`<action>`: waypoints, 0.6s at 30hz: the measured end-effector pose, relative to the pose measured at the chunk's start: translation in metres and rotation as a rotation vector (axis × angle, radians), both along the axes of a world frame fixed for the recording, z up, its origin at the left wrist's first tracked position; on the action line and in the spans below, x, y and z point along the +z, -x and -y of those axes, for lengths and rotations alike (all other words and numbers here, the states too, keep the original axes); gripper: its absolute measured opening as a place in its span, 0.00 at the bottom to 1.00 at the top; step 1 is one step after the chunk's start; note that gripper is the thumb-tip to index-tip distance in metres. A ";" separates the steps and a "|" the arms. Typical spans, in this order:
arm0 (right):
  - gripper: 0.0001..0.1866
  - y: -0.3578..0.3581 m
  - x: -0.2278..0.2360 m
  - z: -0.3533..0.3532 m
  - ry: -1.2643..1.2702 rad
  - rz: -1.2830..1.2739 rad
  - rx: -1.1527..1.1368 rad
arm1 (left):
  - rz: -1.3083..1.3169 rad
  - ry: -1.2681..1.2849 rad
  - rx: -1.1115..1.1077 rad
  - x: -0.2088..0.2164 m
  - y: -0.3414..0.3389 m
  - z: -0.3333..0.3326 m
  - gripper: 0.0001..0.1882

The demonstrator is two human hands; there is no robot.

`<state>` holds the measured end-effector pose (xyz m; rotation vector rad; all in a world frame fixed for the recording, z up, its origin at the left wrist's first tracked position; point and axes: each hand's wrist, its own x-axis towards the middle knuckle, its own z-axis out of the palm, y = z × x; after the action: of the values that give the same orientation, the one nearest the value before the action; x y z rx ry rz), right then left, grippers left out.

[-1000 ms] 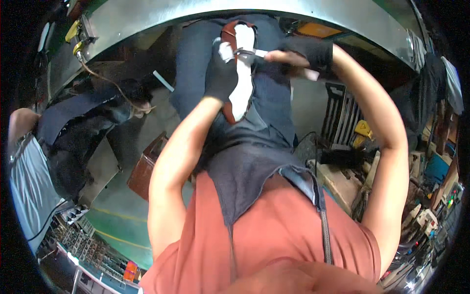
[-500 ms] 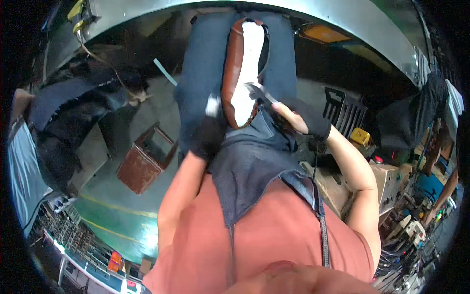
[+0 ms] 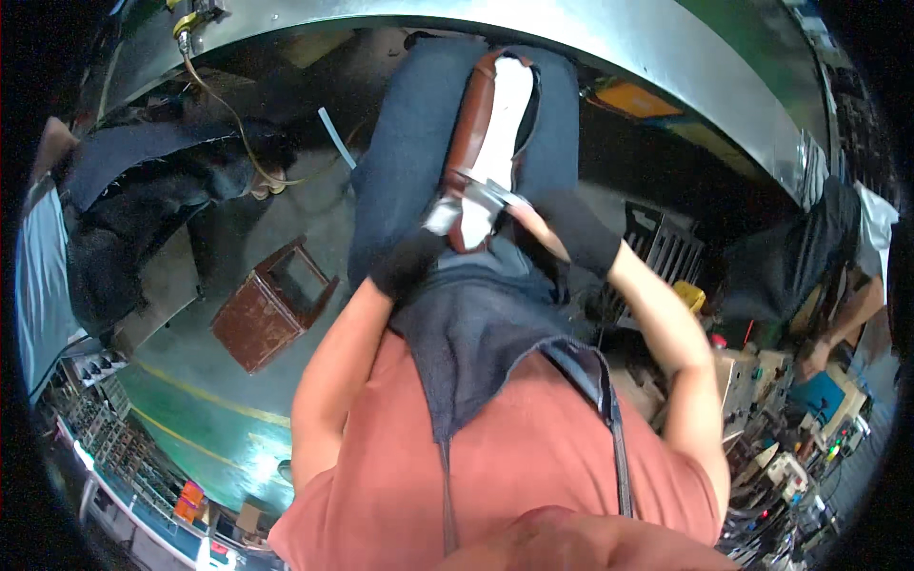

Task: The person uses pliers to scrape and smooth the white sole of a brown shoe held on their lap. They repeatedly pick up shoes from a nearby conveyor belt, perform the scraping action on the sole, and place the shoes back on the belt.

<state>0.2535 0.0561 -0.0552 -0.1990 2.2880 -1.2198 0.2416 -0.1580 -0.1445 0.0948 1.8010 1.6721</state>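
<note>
A brown leather shoe lies bottom up along my lap, its long white sole side facing me. My right hand, in a black glove with bare fingertips, is closed around metal pincers. The metal head of the pincers reaches across the near end of the white sole, to the shoe's left edge. My left hand, also black-gloved, grips the near left side of the shoe. A white covering shows at its fingertip, close to the pincers' head; its other fingers are mostly hidden.
A metal bench edge curves across the far side above my knees. A brown stool stands on the floor at left, near a seated person's dark-clothed legs. At right are a black slatted plastic item and another person's arm.
The pincers have moved left and slightly nearer across the white sole. My left hand has come in against the shoe's near left edge, close to the pincers' head.
</note>
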 end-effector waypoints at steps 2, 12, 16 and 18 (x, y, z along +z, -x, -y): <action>0.20 -0.025 0.006 -0.004 -0.124 -0.020 -0.060 | 0.028 0.013 0.138 0.004 0.000 -0.007 0.17; 0.19 -0.012 0.035 0.021 0.129 -0.628 0.375 | -0.238 0.340 0.079 0.016 0.000 -0.019 0.32; 0.22 -0.012 -0.009 0.002 -0.264 -0.316 0.280 | -0.290 -0.033 -0.156 -0.051 -0.019 0.004 0.28; 0.23 -0.028 0.005 0.007 -0.105 -0.601 0.270 | -0.351 -0.003 -0.084 -0.039 -0.022 0.003 0.31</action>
<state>0.2810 0.0486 -0.0507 -0.9096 2.6951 -0.9834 0.2639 -0.1608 -0.1838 0.4850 2.0156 1.6761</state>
